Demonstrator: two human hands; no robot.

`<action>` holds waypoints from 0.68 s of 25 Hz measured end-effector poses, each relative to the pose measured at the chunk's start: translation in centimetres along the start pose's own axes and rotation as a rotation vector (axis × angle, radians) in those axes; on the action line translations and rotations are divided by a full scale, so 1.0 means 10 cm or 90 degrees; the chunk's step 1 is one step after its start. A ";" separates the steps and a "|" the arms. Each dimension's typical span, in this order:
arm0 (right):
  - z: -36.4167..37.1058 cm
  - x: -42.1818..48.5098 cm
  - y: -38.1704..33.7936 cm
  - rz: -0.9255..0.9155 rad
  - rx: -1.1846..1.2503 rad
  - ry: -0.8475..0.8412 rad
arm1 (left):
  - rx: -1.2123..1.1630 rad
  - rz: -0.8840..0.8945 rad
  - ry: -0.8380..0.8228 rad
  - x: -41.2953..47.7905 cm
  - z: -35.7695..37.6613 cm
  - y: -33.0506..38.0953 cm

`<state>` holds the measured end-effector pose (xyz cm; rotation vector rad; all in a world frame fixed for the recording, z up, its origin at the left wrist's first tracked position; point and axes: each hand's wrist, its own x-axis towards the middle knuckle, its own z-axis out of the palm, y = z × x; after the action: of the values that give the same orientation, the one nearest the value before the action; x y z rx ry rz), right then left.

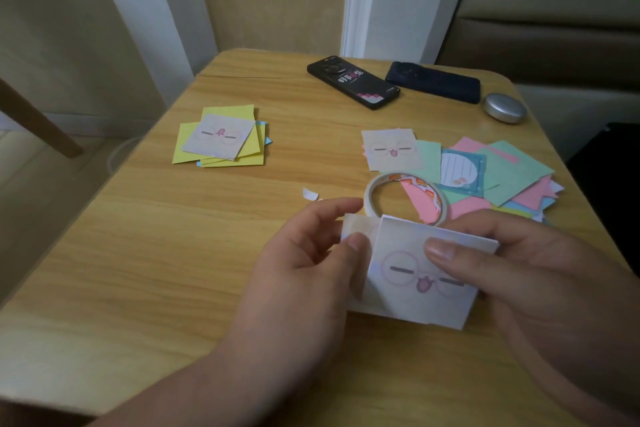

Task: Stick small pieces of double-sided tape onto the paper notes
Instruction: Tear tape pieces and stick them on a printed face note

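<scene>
Pale wooden table (173, 253) fills the head view, with cream walls and a white door frame behind it. Near its front edge, both hands hold a white face note (415, 291) just above the wood. The right hand (526, 274) grips the note's right side, thumb pressed flat on its printed front. The left hand (304, 253) pinches between thumb and forefinger a pale layer (356, 224) that juts out from behind the note's left edge; whether this is tape or another sheet is unclear. Just beyond the note lies the tape roll (370, 196), flat, overlapping a fanned coloured pile (512, 166). A white scrap (310, 193) sits left of the roll. Farther left is a yellow stack (187, 149). Two phones (353, 81) and a silver case (505, 108) lie along the far edge.
</scene>
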<state>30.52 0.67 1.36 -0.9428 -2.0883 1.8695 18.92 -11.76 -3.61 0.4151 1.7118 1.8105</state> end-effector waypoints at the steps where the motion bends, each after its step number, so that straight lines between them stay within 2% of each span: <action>1: -0.04 0.02 0.01 -0.001 0.017 -0.013 | -0.006 -0.015 0.018 0.01 0.00 -0.01; 4: -0.16 0.05 -0.05 -0.023 0.080 0.025 | -0.094 -0.100 0.052 0.05 -0.02 -0.05; 6: -0.23 0.08 -0.04 -0.037 0.056 0.059 | -0.194 -0.151 0.054 0.06 -0.03 -0.02; 8: -0.22 0.10 -0.03 -0.020 0.036 0.042 | -0.212 -0.149 0.052 0.07 -0.05 -0.02; 13: -0.13 0.11 0.06 0.020 0.024 -0.039 | 0.019 -0.085 0.038 0.05 -0.09 0.02; 17: -0.15 0.12 0.09 -0.020 0.007 -0.054 | 0.203 -0.058 -0.021 0.05 -0.12 0.19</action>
<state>30.69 2.63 0.48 -0.8381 -2.1240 1.9358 17.39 -12.31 -2.01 0.4863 1.9693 1.4613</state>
